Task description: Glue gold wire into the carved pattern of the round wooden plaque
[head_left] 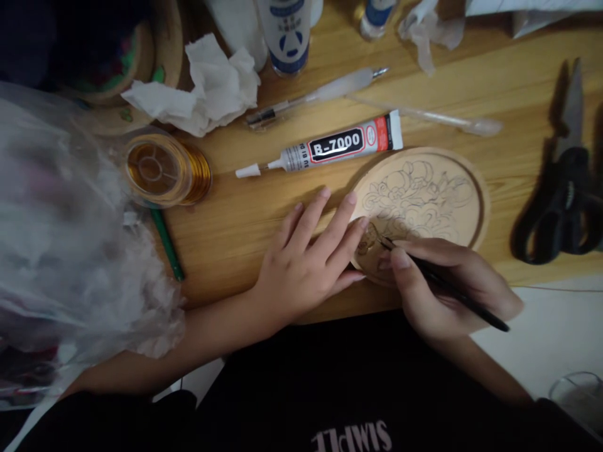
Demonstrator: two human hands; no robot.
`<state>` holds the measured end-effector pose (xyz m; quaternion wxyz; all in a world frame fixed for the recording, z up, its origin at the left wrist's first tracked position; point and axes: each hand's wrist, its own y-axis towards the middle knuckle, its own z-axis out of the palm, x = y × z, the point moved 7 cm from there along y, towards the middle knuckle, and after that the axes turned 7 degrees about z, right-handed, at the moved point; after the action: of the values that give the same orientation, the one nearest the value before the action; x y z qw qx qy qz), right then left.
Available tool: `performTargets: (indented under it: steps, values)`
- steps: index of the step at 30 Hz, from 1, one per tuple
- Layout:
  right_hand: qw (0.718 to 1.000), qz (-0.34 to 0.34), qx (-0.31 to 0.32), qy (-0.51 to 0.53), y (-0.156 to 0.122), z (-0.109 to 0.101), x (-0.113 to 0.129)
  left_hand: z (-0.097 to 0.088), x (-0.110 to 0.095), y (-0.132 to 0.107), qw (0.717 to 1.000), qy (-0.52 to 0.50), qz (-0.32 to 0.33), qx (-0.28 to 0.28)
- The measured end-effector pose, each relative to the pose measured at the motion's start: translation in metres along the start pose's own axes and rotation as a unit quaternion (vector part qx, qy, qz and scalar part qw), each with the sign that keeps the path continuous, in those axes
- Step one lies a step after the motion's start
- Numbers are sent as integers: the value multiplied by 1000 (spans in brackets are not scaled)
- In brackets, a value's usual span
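Note:
A round, pale wooden plate (485, 207) with a raised rim lies at the table's front edge. Fine line drawings of flowers and curls cover its inner face, and thin gold wire (370, 242) follows some lines at its lower left. My left hand (306, 263) rests palm down with fingers spread, its fingertips on the plate's left rim. In my right hand (443, 282) are slim black tweezers (466, 300), pinched between thumb and fingers. Their metal tip touches or hovers just over the drawing beside the gold wire; which one, I cannot tell.
Above the plate lie a B-7000 glue tube (339, 144), a craft pen (325, 91) and a clear plastic stick (447, 119). A gold wire spool (164, 168), crumpled tissue (211, 85) and plastic bag (70, 251) stand left. Black scissors (565, 194) lie right.

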<state>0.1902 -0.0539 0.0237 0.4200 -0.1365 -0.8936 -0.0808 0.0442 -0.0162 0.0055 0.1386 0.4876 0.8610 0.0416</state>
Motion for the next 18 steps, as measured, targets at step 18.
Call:
performTargets:
  steps: [18]
  values:
    - [997,-50,48,-45,11,8,15,-2,0,0,1000,15,0,-5]
